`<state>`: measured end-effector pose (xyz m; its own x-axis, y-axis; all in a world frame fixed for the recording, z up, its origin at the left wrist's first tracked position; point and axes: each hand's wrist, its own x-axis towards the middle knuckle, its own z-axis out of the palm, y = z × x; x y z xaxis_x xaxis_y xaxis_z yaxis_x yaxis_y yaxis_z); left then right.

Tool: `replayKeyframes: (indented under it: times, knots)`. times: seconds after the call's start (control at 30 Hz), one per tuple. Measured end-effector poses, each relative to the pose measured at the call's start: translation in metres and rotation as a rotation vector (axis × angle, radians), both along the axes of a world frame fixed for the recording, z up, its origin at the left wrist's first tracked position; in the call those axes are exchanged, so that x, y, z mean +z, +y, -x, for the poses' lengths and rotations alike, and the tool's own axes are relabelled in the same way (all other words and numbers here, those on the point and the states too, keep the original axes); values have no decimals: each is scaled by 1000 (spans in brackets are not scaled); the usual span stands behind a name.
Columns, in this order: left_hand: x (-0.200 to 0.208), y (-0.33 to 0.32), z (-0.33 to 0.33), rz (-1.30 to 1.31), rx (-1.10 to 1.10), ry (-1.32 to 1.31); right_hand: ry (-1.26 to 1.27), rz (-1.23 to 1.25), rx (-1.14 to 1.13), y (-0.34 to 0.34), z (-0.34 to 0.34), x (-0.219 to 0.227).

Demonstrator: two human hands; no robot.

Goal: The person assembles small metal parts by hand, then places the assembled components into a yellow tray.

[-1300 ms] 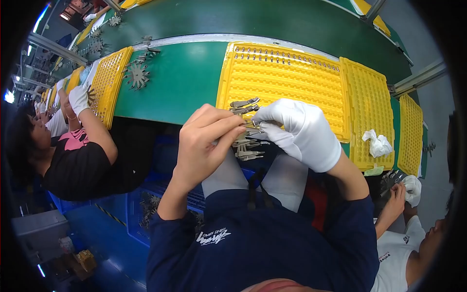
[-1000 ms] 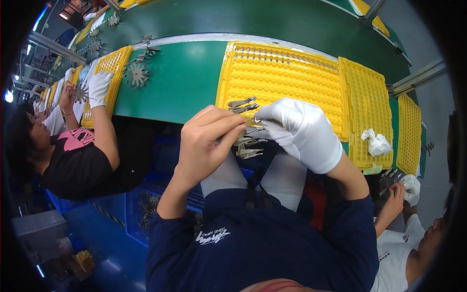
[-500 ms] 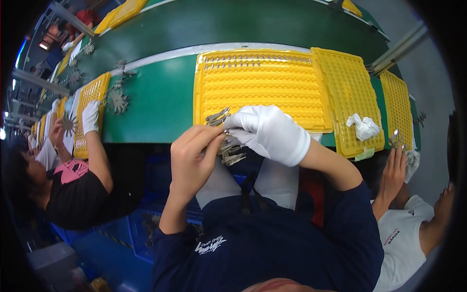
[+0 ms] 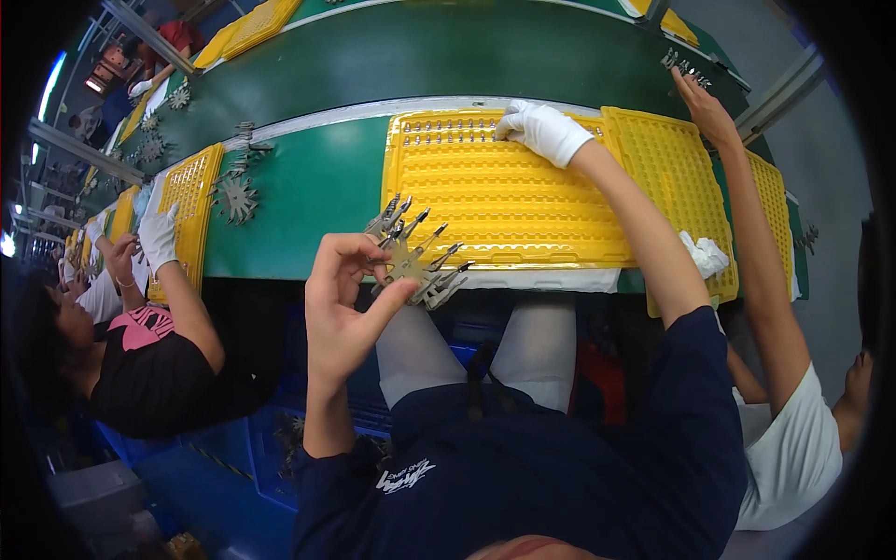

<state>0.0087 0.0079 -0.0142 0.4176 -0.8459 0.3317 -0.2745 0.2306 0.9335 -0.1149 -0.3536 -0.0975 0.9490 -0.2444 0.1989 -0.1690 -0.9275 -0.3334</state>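
Observation:
My bare left hand (image 4: 343, 303) pinches a grey metal star-shaped rack (image 4: 409, 259) between thumb and fingers. Clip-tipped arms fan out from its hub, some with dark or shiny tips, over the near left corner of a yellow tray (image 4: 513, 207). Across that tray, my right hand (image 4: 551, 133) in a white glove reaches to its far rows. Small shiny metal parts (image 4: 448, 133) stand there in two rows, and my gloved fingertips close down at the end of them. Whatever lies between those fingertips is hidden.
A second yellow tray (image 4: 658, 177) adjoins on the right, with a crumpled white cloth (image 4: 705, 254) on it. More star racks (image 4: 237, 200) lie on the green bench (image 4: 308, 187) to the left. Co-workers sit on both sides; the right one's arm (image 4: 761, 252) reaches across the bench.
My right hand has left the rack and moved away to the tray's far rows. My left hand still holds the rack, now turned with its arms spread. The right co-worker's arm has stretched forward.

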Motion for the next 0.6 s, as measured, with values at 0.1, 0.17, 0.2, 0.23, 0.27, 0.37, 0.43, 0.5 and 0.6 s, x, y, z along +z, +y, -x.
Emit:
replayKeyframes:
  times: [0.1,0.17,0.2,0.23,0.27,0.37,0.43,0.5,0.6]
  knots:
    - [3,0,-6,-29,38,-79,-22,77,123,-12,-2,-1]
    - [3,-5,-8,-10,76,-161,-37,106,155,-20,-1,-7]
    - [2,-7,-9,-26,102,-197,-18,108,181,-22,-2,-5]
    - [1,-8,-9,-40,127,-233,-17,106,188,-20,-4,-6]
    - [1,-8,-7,-43,133,-230,-37,156,197,-18,-4,-7]
    - [10,-11,-1,-36,172,-256,-124,168,198,-16,2,-10]
    - [16,-13,2,-126,269,-462,-185,130,179,-9,9,-7]
    - [17,-16,3,-115,277,-534,-398,49,23,8,23,1]
    - [15,-18,4,-112,271,-575,-434,-259,-12,90,28,43]
